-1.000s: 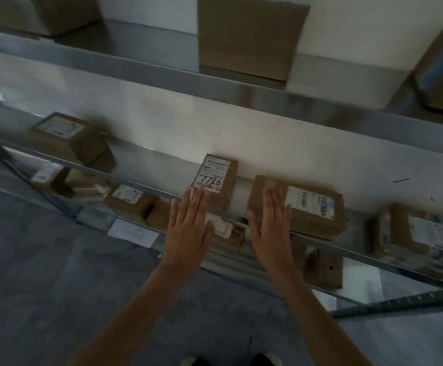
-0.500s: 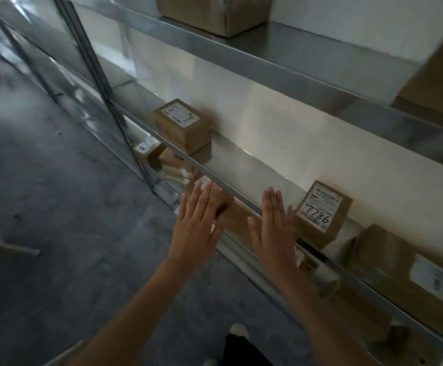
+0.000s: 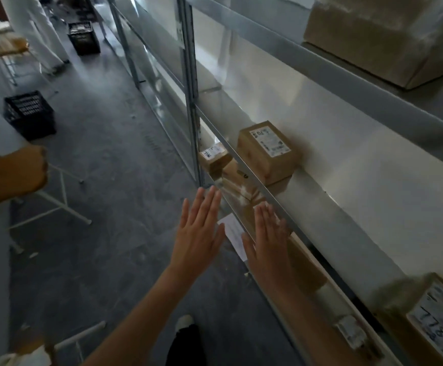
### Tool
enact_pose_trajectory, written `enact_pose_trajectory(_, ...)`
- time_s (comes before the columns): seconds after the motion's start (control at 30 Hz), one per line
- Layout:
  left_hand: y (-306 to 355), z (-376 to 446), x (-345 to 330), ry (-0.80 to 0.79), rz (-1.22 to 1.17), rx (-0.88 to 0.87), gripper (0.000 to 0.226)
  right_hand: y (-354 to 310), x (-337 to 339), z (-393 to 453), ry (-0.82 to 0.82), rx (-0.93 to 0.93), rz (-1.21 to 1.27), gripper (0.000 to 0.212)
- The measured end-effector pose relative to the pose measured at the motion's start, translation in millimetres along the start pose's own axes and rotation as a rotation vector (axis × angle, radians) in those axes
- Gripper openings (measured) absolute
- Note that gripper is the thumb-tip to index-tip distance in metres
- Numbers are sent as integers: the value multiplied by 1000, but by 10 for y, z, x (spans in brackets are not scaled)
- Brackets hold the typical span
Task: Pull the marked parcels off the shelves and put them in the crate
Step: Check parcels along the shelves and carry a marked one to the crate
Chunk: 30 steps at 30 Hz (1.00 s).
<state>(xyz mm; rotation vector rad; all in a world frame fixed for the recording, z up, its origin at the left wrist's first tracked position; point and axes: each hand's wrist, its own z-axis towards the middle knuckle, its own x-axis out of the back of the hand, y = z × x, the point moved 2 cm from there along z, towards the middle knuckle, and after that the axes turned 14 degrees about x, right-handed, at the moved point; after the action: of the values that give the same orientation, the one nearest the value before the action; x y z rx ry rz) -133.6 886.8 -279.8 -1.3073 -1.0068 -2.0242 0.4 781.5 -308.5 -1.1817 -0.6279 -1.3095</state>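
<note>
Both my hands are empty: my left hand [image 3: 197,228] and right hand [image 3: 268,239] are spread flat, each grip fully open, in front of the shelf edge [image 3: 254,180]. No parcel is lifted yet. The parcel marked 7786 [image 3: 426,320] sits on the shelf to my right, another labelled parcel [image 3: 266,151] ahead. A black crate [image 3: 30,114] stands well apart on the floor, so nearly everything seems left.

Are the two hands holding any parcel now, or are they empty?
Empty. The left hand and right hand are spread flat, fingers straight, in front of the shelf edge, gripping nothing.
</note>
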Motion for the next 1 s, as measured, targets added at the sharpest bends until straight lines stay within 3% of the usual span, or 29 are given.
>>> enact_pose_trajectory(0.4,-1490,1257,-64,-54,6,-16,69,-705,-1004,1321,7,-89,92,70)
enact_pose_trajectory(0.8,-1879,2596,-742,-232,63,-32,61,-395,-1774,2708,-45,-110,206,65)
enact_pose_trajectory(1.0,-2075,3090,-912,-260,75,-13,61,-274,-2068,3219,-156,-94,226,64)
